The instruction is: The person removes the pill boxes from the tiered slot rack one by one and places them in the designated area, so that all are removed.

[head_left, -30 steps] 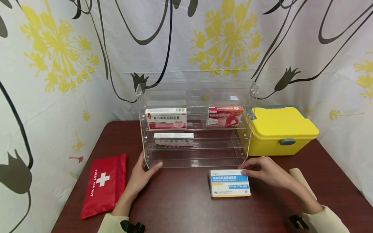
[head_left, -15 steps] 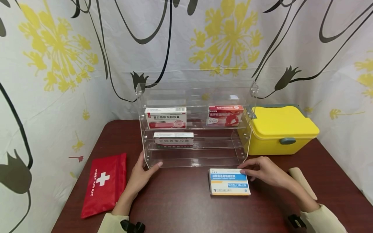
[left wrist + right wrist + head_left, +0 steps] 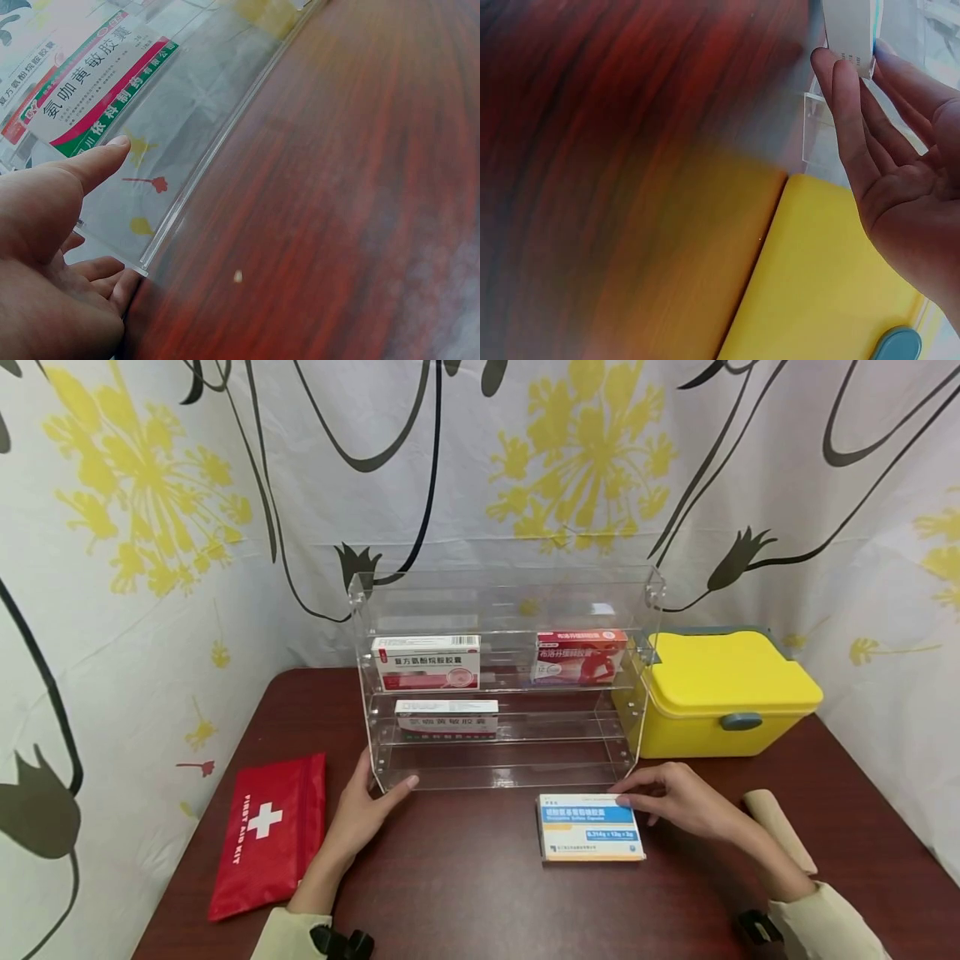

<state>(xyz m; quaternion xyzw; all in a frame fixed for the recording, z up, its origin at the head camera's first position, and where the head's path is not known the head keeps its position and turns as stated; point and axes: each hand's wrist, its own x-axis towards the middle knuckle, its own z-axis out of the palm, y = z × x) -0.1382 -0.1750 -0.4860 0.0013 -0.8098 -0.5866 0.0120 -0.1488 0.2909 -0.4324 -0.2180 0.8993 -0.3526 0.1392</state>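
Pinching the blue-and-white medicine box [image 3: 592,837] at its far-right corner, the right hand [image 3: 675,802] reaches in from the right, so the box lies to the left of its fingertips and mostly on their near side. The long axis of the box runs left to right, roughly parallel to the front edge of the clear rack [image 3: 525,777], just beyond it on the far side. The printed face is turned up toward the person; whether the box touches the table [image 3: 450,893] or is slightly raised, I cannot tell. The right thumb and fingers stand narrow, only the thickness of the box apart. Clearly the right hand is the nearer one: the left hand [image 3: 358,818] is well apart to the left, holding the near-left corner of the rack, its thumb straight at the front and its fingers bent around the outside. Compared with a second ago, little differs: both grips and the rack's boxes keep their arrangement, the right sleeve [image 3: 828,922] has come slightly left, and the box appears marginally farther away, though the whole view has drifted similarly.
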